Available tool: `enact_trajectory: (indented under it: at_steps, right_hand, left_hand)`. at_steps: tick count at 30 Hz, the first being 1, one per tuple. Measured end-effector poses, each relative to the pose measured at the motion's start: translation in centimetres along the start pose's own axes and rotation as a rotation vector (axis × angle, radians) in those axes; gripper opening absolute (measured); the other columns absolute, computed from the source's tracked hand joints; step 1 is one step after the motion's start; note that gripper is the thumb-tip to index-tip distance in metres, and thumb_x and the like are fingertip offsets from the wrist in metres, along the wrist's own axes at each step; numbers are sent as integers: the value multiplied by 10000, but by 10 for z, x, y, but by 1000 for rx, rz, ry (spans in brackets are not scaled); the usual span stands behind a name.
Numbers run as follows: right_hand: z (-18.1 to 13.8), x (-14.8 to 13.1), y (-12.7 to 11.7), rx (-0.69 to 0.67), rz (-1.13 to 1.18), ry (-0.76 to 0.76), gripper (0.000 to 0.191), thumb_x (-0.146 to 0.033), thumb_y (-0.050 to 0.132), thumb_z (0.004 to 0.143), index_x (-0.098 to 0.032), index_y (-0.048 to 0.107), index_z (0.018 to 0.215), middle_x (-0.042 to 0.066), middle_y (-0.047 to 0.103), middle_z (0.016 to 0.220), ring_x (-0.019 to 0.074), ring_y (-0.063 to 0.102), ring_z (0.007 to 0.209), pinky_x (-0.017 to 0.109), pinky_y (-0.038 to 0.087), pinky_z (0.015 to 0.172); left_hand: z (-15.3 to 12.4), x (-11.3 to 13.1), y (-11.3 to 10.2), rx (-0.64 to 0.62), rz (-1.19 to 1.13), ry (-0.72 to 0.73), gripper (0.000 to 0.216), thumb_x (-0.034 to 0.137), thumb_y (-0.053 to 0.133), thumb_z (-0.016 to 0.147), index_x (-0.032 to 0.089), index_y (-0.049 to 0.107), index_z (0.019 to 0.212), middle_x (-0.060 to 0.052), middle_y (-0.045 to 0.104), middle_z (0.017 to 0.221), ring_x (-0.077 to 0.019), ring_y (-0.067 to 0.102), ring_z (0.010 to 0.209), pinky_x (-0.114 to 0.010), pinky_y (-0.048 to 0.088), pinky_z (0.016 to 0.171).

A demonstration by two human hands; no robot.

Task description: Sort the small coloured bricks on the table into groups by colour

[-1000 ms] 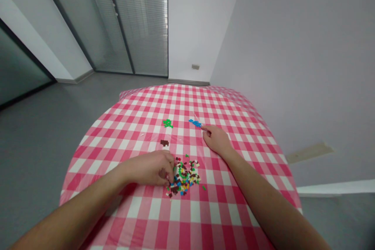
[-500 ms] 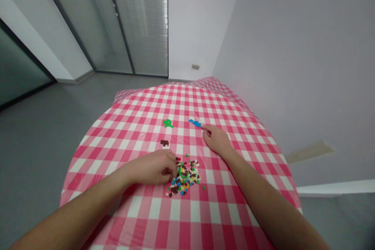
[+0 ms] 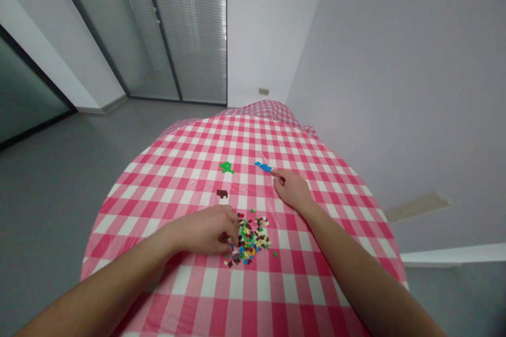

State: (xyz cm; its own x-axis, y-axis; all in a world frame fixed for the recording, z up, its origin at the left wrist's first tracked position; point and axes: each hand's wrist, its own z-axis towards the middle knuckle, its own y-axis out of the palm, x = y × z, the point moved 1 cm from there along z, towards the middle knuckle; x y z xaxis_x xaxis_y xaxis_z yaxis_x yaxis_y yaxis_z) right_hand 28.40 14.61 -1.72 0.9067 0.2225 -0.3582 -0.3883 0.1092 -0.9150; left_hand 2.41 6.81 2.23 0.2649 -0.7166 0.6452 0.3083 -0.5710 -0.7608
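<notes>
A loose pile of small toy building bricks [image 3: 253,239], in green, brown, white, yellow, blue and red, lies on the checked tablecloth. My left hand [image 3: 211,229] is at the pile's left edge, fingers curled down and closed at the tips. A bit of blue shows by its thumb, but what the fingertips hold is hard to make out. Farther off, my right hand [image 3: 292,187] rests with its index finger stretched to the right end of a blue brick cluster [image 3: 264,167]. Its thumb is apart from that finger, the other fingers are folded, and nothing shows in it.
Left of the blue bricks lies a group of green bricks [image 3: 226,167]. Some brown bricks [image 3: 222,194] sit together just beyond my left hand. A red-and-white checked tablecloth [image 3: 190,287] covers the rounded table. A wall [image 3: 395,89] stands close on the right.
The left hand's fingers have shifted slightly toward me at the pile's edge, and a bit of blue now shows by the thumb. My right hand stays at the blue bricks.
</notes>
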Motion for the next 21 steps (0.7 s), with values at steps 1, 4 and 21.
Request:
enact_trajectory:
  at_steps: [1,4,21]
  right_hand:
    - [0,0,0,4,2,0,377,-226,492,878,-221,690,1199,53,715,1182,236,679,1009,344,534,843]
    - [0,1,1,6,9,7,373,-230,504,873,-225,691,1196,48,713,1188,235,678,1018,341,534,853]
    - [-15,-27,-10,144,6,-192,286,-299,497,934,-201,722,1079,83,734,959,215,661,870,307,493,759]
  left_hand:
    - [0,0,-1,-2,4,2,186,17,662,728,201,695,730,10,573,671,-148,543,714,-254,409,651]
    - [0,-1,-2,2,17,-3,206,-7,639,705,194,684,709,7,570,678,-146,535,705,-248,402,633]
    - [-2,-16,-5,295,-261,-276,97,163,589,807,164,678,848,-39,695,792,-163,616,732,-295,482,695]
